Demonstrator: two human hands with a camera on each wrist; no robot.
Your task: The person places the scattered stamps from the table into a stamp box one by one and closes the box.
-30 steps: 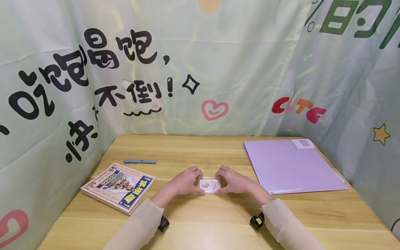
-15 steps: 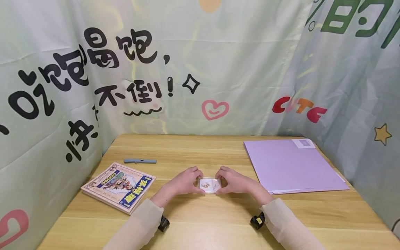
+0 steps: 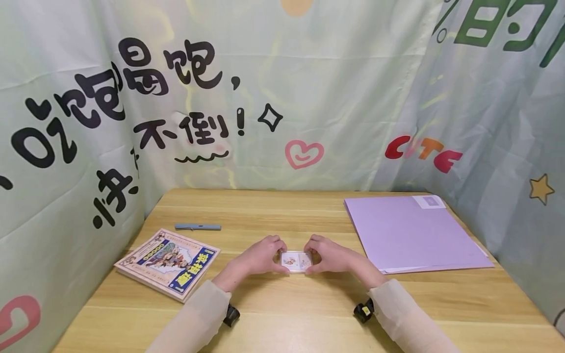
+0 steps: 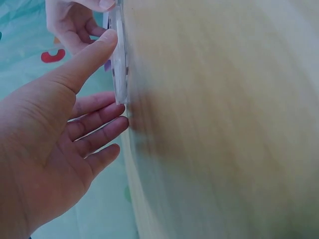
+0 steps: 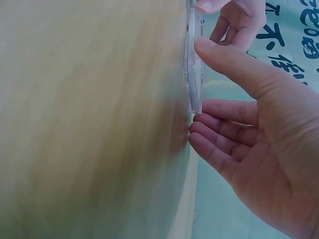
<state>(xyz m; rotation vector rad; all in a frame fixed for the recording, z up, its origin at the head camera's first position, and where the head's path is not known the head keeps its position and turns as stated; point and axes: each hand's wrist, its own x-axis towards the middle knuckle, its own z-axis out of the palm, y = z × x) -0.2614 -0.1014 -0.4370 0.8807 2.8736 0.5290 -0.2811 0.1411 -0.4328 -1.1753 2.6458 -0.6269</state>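
Observation:
A small clear plastic case (image 3: 296, 262), with little pictures showing on its top, lies flat on the wooden table between both hands. My left hand (image 3: 264, 256) holds its left end between thumb and fingers. At the right end, my right hand (image 3: 332, 255) pinches it the same way. In the left wrist view the thin side of the case (image 4: 118, 69) shows, with the left thumb on its near edge and the fingertips near the tabletop. The right wrist view mirrors this, the right thumb touching the case (image 5: 194, 74). What is inside is too small to make out.
A comic-style book (image 3: 169, 264) lies on the left of the table (image 3: 300, 314). Behind it is a blue-grey pen (image 3: 197, 227). A large purple folder (image 3: 410, 235) with paper edges showing lies at the right. Printed curtains (image 3: 344, 98) close off the back and sides.

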